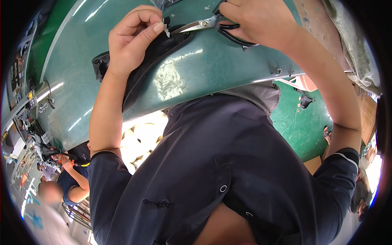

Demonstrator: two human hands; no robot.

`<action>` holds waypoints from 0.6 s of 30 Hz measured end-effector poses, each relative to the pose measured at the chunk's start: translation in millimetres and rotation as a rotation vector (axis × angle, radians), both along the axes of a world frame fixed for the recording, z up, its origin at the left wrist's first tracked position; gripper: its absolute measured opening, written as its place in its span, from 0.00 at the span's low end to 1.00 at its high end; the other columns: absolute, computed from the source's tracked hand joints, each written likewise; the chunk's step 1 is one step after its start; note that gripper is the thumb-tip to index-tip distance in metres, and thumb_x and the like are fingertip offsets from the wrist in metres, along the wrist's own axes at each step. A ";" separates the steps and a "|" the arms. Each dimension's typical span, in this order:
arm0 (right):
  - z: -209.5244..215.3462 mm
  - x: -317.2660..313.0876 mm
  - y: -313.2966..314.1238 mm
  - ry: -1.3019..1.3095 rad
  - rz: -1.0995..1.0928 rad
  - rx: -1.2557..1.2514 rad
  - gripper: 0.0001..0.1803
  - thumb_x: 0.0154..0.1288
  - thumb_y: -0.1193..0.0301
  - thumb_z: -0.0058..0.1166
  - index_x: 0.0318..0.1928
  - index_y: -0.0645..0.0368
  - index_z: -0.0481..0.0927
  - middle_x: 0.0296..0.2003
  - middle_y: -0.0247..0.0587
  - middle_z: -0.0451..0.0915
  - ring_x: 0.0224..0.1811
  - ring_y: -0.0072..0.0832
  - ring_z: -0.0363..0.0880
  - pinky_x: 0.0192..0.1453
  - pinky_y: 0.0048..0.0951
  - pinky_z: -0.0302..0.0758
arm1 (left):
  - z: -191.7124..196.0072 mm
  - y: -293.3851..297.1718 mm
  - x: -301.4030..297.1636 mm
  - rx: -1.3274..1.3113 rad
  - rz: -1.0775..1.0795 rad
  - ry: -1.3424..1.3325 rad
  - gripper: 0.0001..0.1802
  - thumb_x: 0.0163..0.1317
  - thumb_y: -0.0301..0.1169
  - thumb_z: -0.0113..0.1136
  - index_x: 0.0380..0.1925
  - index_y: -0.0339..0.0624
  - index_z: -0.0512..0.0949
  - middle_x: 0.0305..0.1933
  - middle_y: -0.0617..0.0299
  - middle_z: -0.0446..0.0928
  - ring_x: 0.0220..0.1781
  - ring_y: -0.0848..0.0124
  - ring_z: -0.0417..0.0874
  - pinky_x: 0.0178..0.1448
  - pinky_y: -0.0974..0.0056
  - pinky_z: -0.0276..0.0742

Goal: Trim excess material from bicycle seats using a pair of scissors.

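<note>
My left hand (136,36) pinches a small whitish tag or scrap (167,31) between thumb and forefinger, at the edge of a black fabric piece (159,55). That piece lies across the green table and hangs over its near edge. In my right hand (253,22) is a pair of scissors (203,24) with black handles. Their silver blades point left, and the tips reach close to the black piece, just right of my left fingers. Whether the blades are touching the piece, I cannot tell.
The green tabletop (220,61) has a worn pale patch near its front edge. Grey sacking (355,45) stands at the far right. A co-worker (75,179) sits at the lower left. A cardboard box (313,164) rests on the green floor at right.
</note>
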State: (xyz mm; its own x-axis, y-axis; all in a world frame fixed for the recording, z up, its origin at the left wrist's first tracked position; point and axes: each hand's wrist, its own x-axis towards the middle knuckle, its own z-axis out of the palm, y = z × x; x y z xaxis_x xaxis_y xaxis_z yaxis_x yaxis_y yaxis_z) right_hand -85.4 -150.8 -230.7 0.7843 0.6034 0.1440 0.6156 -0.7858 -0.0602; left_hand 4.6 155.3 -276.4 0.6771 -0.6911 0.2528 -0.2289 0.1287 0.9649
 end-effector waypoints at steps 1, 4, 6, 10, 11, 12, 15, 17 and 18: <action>1.3 -2.7 -3.1 0.007 -0.037 -0.024 0.17 0.55 0.58 0.71 0.36 0.55 0.81 0.33 0.39 0.83 0.41 0.44 0.87 0.43 0.44 0.84 | 1.1 2.1 2.2 -0.001 0.003 -0.013 0.04 0.70 0.16 0.67 0.42 0.32 0.81 0.49 0.60 0.81 0.41 0.74 0.80 0.47 0.69 0.76; -1.0 -11.7 -18.2 -0.170 -0.190 0.118 0.17 0.59 0.59 0.75 0.43 0.54 0.86 0.34 0.40 0.84 0.37 0.44 0.85 0.40 0.45 0.81 | 3.6 5.9 4.7 -0.095 -0.049 0.273 0.03 0.75 0.19 0.64 0.45 0.33 0.81 0.51 0.56 0.83 0.44 0.73 0.83 0.53 0.69 0.80; -4.8 -17.2 -29.5 -0.170 -0.316 0.161 0.18 0.59 0.58 0.75 0.44 0.53 0.86 0.33 0.39 0.84 0.36 0.43 0.85 0.39 0.44 0.81 | 12.5 5.2 6.7 -0.116 -0.052 0.340 0.03 0.75 0.19 0.64 0.45 0.33 0.81 0.49 0.55 0.84 0.43 0.72 0.84 0.53 0.68 0.81; -2.9 -35.4 -72.0 -0.197 -0.644 0.248 0.20 0.61 0.53 0.77 0.38 0.56 0.86 0.26 0.41 0.82 0.28 0.40 0.82 0.34 0.40 0.77 | 43.1 -15.0 6.3 0.018 0.095 0.302 0.05 0.75 0.21 0.66 0.47 0.36 0.81 0.42 0.58 0.87 0.40 0.74 0.85 0.49 0.67 0.83; -4.2 -37.9 -80.1 -0.234 -0.747 0.327 0.22 0.59 0.53 0.78 0.33 0.59 0.85 0.21 0.44 0.80 0.23 0.42 0.81 0.31 0.41 0.75 | 50.6 -25.4 3.9 0.106 0.204 0.214 0.05 0.74 0.21 0.66 0.47 0.37 0.81 0.42 0.60 0.87 0.40 0.75 0.85 0.48 0.67 0.84; -6.7 -42.3 -89.3 -0.276 -0.749 0.334 0.22 0.59 0.53 0.78 0.33 0.59 0.85 0.21 0.44 0.80 0.23 0.42 0.81 0.31 0.41 0.75 | 52.7 -43.4 -4.6 0.048 0.177 0.201 0.06 0.73 0.21 0.67 0.48 0.39 0.82 0.41 0.64 0.87 0.41 0.77 0.85 0.47 0.68 0.84; -14.1 -54.2 -111.3 -0.222 -0.967 0.423 0.22 0.59 0.53 0.79 0.39 0.58 0.88 0.25 0.46 0.83 0.28 0.46 0.86 0.34 0.43 0.79 | 89.6 -102.3 -52.0 0.357 -0.328 0.003 0.31 0.67 0.20 0.71 0.69 0.42 0.74 0.70 0.51 0.79 0.70 0.62 0.82 0.75 0.55 0.79; -14.1 -58.8 -115.8 -0.191 -1.028 0.500 0.20 0.59 0.55 0.79 0.37 0.59 0.87 0.26 0.47 0.83 0.28 0.47 0.85 0.34 0.44 0.79 | 90.1 -109.0 -71.4 0.415 -0.503 -0.509 0.44 0.60 0.26 0.76 0.77 0.42 0.68 0.85 0.41 0.60 0.86 0.43 0.61 0.87 0.42 0.62; -13.5 -60.8 -117.8 -0.233 -1.012 0.523 0.20 0.59 0.55 0.79 0.37 0.59 0.87 0.26 0.47 0.83 0.28 0.47 0.85 0.34 0.44 0.79 | 98.0 -106.6 -70.4 0.507 -0.441 -0.676 0.45 0.59 0.28 0.78 0.76 0.40 0.68 0.82 0.40 0.62 0.85 0.42 0.63 0.85 0.41 0.63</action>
